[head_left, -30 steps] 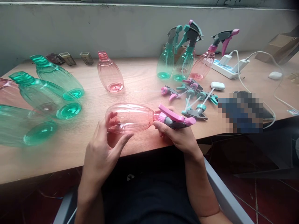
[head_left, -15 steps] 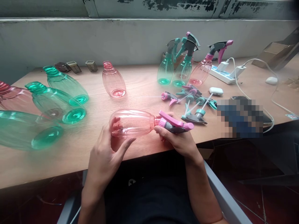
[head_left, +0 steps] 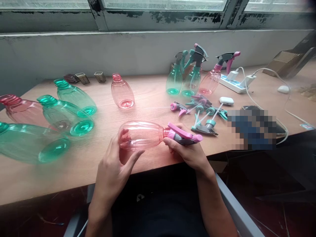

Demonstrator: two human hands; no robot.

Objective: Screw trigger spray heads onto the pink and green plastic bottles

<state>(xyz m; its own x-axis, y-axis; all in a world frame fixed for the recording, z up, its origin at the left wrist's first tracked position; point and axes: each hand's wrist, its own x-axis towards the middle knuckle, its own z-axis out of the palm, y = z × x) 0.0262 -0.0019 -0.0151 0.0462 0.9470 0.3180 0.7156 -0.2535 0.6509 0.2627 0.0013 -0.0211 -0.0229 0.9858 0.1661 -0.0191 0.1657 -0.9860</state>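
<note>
A clear pink spray bottle (head_left: pixel 144 135) lies on its side above the table's front edge, its neck to the right. My left hand (head_left: pixel 116 164) is curled around the bottle's base end, with the fingers behind it and the thumb along the lower side. At the neck, a pink and grey trigger sprayer (head_left: pixel 184 134) sits against the bottle's mouth. My right hand (head_left: pixel 189 151) grips that sprayer by its collar, the thumb in front and the other fingers mostly hidden behind. Loose trigger sprayers (head_left: pixel 206 113) with tubes lie in a pile to the right.
Several open green bottles (head_left: pixel 66 112) and a pink one (head_left: pixel 24 110) stand at the left. Another pink bottle (head_left: pixel 122 92) stands mid-table. Bottles with sprayers fitted (head_left: pixel 194 77) stand at the back, beside a power strip (head_left: pixel 234 84). A white case (head_left: pixel 226 100) and cables lie right.
The view has tilted up a little, so everything sits lower in the picture and more window shows. Both hands keep nearly the same hold on the bottle and sprayer.
</note>
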